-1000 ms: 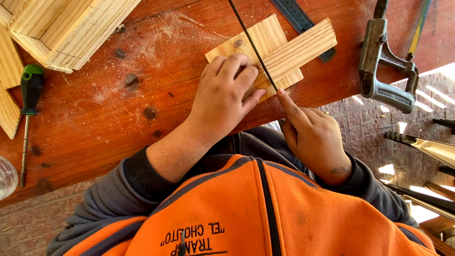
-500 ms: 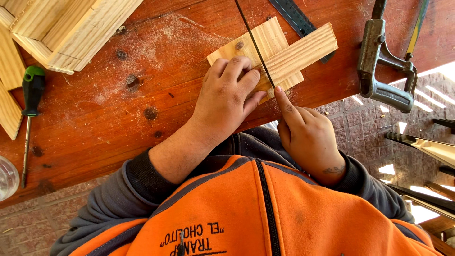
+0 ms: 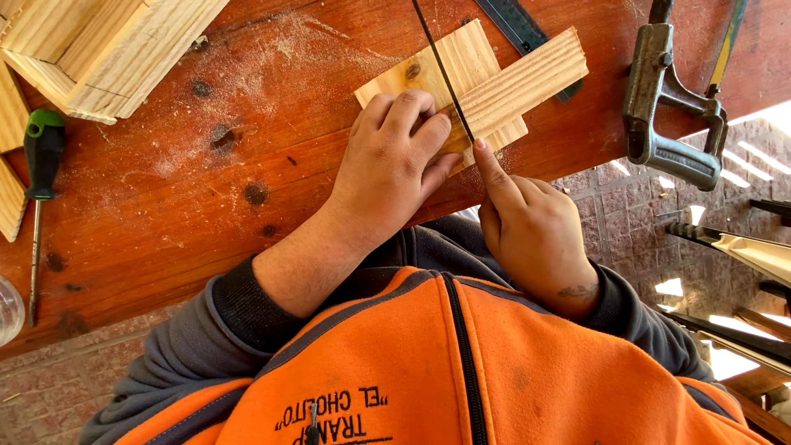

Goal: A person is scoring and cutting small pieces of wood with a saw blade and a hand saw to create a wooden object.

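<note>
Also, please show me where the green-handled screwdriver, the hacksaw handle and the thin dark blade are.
green-handled screwdriver [image 3: 43, 152]: head view, on its green and black handle.
hacksaw handle [image 3: 659, 124]: head view, on the grey metal grip at the bench edge.
thin dark blade [image 3: 441, 70]: head view, on its middle, over the wooden pieces.

A: What kind of place is this?
B: Woodworking shop, outdoors-ish. Sawdusty red bench [image 3: 165, 189], saw [image 3: 667, 107] and screwdriver [image 3: 37, 189] on it, brick paving [image 3: 626, 206] beside the bench.
</note>
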